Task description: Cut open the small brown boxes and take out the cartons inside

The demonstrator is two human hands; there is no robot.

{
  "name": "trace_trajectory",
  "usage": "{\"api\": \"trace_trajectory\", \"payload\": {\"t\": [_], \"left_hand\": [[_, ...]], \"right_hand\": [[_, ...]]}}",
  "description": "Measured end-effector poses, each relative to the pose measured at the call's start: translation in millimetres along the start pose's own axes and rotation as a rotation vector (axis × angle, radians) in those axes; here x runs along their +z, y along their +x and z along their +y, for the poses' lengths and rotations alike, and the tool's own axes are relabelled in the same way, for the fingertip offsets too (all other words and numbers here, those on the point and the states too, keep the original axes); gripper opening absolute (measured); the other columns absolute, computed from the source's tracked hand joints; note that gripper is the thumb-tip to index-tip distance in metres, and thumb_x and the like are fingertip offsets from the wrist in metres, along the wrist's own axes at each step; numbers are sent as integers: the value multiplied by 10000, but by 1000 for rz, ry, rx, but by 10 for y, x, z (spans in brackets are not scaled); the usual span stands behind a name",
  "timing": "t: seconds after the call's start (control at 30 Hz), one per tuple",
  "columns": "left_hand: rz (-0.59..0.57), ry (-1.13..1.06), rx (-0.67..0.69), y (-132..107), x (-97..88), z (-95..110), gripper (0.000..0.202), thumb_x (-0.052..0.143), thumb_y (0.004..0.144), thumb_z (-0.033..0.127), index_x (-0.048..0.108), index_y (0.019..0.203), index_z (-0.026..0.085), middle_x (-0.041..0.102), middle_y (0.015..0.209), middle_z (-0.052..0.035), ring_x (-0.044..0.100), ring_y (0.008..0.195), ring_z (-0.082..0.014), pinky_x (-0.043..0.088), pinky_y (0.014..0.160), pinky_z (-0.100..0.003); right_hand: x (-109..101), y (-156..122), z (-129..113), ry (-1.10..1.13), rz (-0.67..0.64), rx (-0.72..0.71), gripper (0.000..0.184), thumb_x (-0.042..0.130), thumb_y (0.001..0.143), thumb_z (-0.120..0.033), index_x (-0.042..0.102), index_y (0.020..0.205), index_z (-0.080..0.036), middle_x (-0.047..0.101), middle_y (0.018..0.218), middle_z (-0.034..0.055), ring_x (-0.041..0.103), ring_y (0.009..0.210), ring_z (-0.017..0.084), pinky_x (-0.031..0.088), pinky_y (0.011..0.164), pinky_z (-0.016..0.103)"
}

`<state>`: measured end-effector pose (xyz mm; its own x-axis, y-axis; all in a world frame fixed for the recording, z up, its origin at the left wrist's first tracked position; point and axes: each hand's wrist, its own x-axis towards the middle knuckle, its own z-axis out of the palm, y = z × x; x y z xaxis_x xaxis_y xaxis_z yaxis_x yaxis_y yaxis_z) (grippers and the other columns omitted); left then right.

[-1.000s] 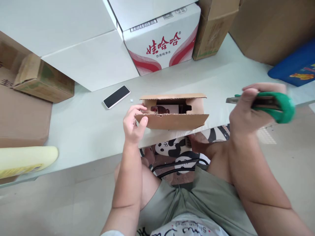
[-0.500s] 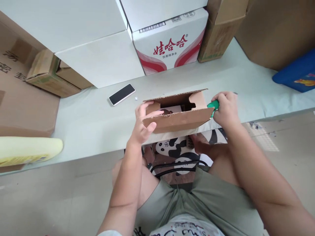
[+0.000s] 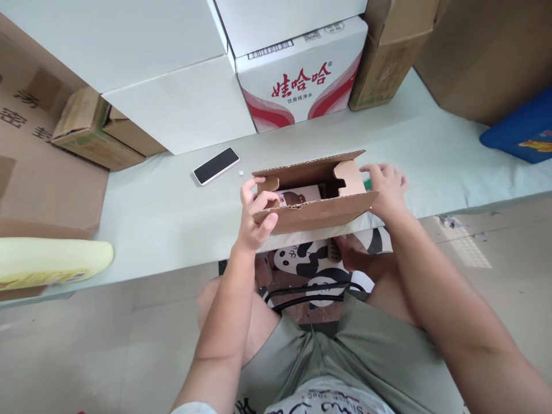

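A small brown cardboard box [image 3: 317, 213] lies open at the table's near edge, flaps up. Inside shows a white item with a dark brown picture [image 3: 297, 196]. My left hand [image 3: 255, 215] pinches the box's left end flap, thumb on the outside and fingers inside. My right hand [image 3: 386, 187] rests at the box's right end with fingers spread, touching the right side flap. A sliver of the green utility knife [image 3: 367, 184] lies on the table just behind that hand, mostly hidden.
A black phone [image 3: 216, 165] lies on the pale table [image 3: 172, 218] left of the box. White cartons [image 3: 181, 109], a red-printed water carton [image 3: 302, 86] and brown boxes [image 3: 383, 57] line the back. A yellow foam roll [image 3: 52, 261] sits far left, a blue item [image 3: 521, 135] far right.
My right hand brought the green knife down from the right, set it on the table beside the box and opened onto the right flap. My left hand shifted its grip on the left flap.
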<state>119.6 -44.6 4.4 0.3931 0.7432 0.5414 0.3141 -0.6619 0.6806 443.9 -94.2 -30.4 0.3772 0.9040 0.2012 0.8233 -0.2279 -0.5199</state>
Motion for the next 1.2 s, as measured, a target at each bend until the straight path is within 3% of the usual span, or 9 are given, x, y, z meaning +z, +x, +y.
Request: {"api": "trace_trajectory", "payload": {"t": [0.17,0.27,0.4,0.67,0.8,0.9,0.93,1.07,1.2], "left_hand": [[78,-42,66,-42,28,-46,544,458,918,806,559,942,272,471,1247,-107,539,1285,-347,553,967,-538],[87,-19,79,-76,44,-101,583,484,872,853,508,1019,290,456,1321,-105,524,1335,-357,524,1048,-574],[110,5,64,-101,59,-196,675,489,808,926,450,1068,304,445,1349,-109,509,1376,-348,483,1130,-589],[181,-40,-25,-169,35,-215,745,409,770,997,449,1014,294,478,1326,-108,548,1345,-347,480,1147,-579],[280,-54,52,-179,-164,32,597,488,848,853,552,1094,312,532,1294,-92,592,1296,-337,516,1093,-559],[426,71,138,-16,-345,529,354,631,891,621,608,1064,314,595,1142,-61,645,1121,-282,547,1024,-506],[329,111,132,82,-375,742,257,615,930,539,634,1036,306,619,1080,-58,657,1046,-268,567,970,-487],[-509,106,67,602,-212,1418,118,621,931,343,700,990,278,739,1015,-45,706,962,-250,617,871,-419],[-762,238,-202,1036,189,1341,252,574,891,353,725,1067,255,778,1159,-57,743,1055,-259,622,914,-393]], "right_hand": [[-265,-184,-234,528,448,-410,368,377,972,-333,736,935,-262,619,1021,85,579,1080,265,459,1016,519],[-269,-285,-400,576,349,-558,644,198,1061,-520,797,985,-297,615,1099,91,571,1160,281,446,1068,555],[-161,-316,-487,541,169,-507,835,26,1033,-658,767,971,-277,587,1230,110,550,1283,315,390,1168,617],[6,-456,-439,500,524,-470,570,340,916,-798,480,995,-251,441,1205,140,522,1191,328,483,989,573],[-17,-524,-459,474,489,-538,494,410,909,-733,444,1017,-252,428,1213,128,543,1125,299,515,870,517],[-32,-536,-477,548,496,-622,403,493,897,-634,449,1051,-264,421,1239,113,522,1175,298,517,860,484],[-32,-534,-482,557,482,-623,389,508,892,-612,449,1054,-263,419,1243,117,520,1176,298,516,867,483],[-14,-512,-490,609,452,-616,380,549,864,-559,450,1083,-265,392,1253,116,511,1163,292,513,855,467],[2,-520,-482,670,398,-558,393,604,830,-535,481,1101,-279,396,1266,125,472,1228,327,490,924,501]]}}
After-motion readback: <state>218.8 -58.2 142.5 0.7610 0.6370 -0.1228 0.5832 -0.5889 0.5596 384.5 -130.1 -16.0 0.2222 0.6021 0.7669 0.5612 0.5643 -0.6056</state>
